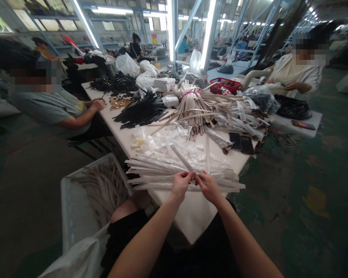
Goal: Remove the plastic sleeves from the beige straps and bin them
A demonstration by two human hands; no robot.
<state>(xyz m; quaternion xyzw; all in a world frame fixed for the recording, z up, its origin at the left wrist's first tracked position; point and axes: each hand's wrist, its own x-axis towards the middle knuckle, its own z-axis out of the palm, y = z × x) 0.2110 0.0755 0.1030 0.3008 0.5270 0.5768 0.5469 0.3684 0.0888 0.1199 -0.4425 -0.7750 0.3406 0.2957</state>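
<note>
Left hand (181,186) and right hand (209,187) both've got fingers pinching this pale flat strip (181,157) near-end, length angling forward-left.

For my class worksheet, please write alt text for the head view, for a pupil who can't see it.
A person's left hand and right hand hold a narrow pale strip over a table, above a layer of similar strips. Beyond lie clear plastic, a beige bundle and black strips; a bin stands on the left.

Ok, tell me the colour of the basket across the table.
The basket is red, per the head view.
</note>
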